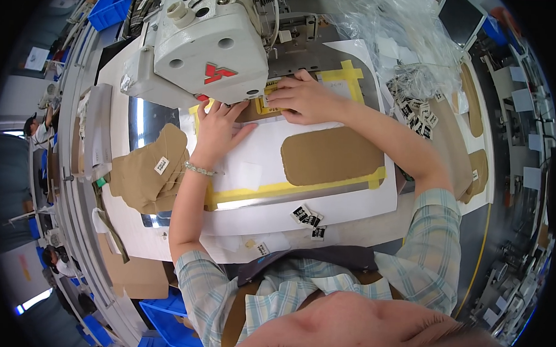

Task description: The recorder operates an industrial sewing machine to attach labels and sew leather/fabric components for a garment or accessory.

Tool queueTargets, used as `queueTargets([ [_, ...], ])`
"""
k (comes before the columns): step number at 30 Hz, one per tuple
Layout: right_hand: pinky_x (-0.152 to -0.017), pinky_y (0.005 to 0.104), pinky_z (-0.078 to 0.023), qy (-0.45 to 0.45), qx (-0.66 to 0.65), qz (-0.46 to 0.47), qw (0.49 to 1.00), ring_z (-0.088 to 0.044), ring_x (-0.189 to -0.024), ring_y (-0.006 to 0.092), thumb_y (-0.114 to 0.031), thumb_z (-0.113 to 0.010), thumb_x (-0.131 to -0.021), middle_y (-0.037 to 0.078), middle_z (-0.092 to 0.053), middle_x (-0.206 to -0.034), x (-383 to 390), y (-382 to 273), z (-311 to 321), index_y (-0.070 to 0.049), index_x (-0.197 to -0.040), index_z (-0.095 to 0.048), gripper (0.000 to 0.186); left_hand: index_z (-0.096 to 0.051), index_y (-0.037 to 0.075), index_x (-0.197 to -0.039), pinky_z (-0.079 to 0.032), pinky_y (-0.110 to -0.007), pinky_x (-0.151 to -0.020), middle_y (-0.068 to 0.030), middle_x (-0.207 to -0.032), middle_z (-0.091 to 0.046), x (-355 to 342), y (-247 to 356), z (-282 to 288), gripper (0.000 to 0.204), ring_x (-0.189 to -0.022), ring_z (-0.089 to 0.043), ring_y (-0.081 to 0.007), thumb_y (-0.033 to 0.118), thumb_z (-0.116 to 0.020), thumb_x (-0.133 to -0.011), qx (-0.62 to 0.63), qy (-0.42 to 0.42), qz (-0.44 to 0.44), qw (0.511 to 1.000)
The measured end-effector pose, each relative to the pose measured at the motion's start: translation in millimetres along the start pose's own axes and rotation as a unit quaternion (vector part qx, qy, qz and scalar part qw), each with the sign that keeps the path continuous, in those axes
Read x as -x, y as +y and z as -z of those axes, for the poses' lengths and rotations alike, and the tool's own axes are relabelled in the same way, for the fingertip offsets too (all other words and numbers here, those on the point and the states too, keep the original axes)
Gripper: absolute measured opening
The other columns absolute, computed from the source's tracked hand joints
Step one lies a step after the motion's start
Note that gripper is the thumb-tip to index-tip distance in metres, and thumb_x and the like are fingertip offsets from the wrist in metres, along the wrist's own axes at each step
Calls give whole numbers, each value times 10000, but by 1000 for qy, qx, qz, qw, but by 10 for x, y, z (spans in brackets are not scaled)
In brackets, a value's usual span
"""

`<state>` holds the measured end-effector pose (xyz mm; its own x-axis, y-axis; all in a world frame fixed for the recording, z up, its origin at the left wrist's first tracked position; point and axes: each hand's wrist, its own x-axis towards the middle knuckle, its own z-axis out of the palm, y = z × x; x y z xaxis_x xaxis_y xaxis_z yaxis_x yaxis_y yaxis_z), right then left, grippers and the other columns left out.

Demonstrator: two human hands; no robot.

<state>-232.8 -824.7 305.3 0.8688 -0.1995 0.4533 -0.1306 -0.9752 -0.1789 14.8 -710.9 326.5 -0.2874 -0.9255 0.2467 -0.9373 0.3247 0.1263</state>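
Observation:
My left hand (218, 127) lies flat on a white template sheet (254, 154) edged with yellow tape, just below the head of a white sewing machine (203, 45). My right hand (302, 98) presses its fingertips on a small white label (267, 101) inside a yellow-taped window, where tan fabric shows under the machine's head. A rounded tan fabric piece (331, 154) fills a cut-out in the template, to the right of my left hand. Neither hand grips anything; both press down on flat work.
A stack of tan fabric pieces with a white tag (149, 169) sits to the left. Small black-and-white labels (307, 216) lie at the table's near edge, several more (415, 111) at the right with clear plastic bags. Blue bins (168, 322) stand below left.

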Motion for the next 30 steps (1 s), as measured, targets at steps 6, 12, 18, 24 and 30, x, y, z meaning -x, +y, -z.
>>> queueTargets([
  [6,-939,382,-336,-2,-3,-10,1000,-524,-1139,156,-228,-610,-880,-61,-663,-1221,14,79,-9,-184,-1193,-680,323,-670,110,-1224,-210,-489,-1061,-99,-1124,-663,4,-94,-20,485,-1163,-514,-271,400,-701,-837,13,-10,17,1000],
  [12,-966,390,-328,-10,-3,-19,1000,-514,-1159,179,-242,-590,-898,-64,-661,-1235,-23,186,-5,-182,-1196,-689,320,-685,93,-1214,-201,-493,-1069,-117,-1150,-645,-25,-169,-58,465,-1200,-491,-281,386,-685,-853,12,-3,21,1000],
  [18,-977,383,-329,-25,7,-17,1000,-506,-1172,191,-257,-574,-918,-58,-644,-1270,-7,158,14,-179,-1216,-677,324,-677,74,-1205,-221,-491,-1075,-115,-1174,-644,11,-165,-18,450,-1225,-492,-281,365,-683,-863,2,-20,24,1000],
  [24,-958,389,-345,-13,63,-14,998,-501,-1156,186,-298,-599,-929,-52,-595,-1340,119,65,-24,-150,-1259,-650,365,-621,93,-1271,-301,-488,-1033,-56,-1188,-633,81,-168,-23,471,-1177,-532,-224,297,-702,-854,-5,26,-43,999],
  [30,-921,366,-357,-3,89,17,996,-514,-1107,165,-293,-585,-930,-46,-623,-1270,187,73,28,-134,-1228,-646,343,-579,127,-1332,-310,-453,-1037,-55,-1282,-628,-14,-69,3,514,-1160,-555,-239,298,-699,-862,38,-1,-102,994],
])
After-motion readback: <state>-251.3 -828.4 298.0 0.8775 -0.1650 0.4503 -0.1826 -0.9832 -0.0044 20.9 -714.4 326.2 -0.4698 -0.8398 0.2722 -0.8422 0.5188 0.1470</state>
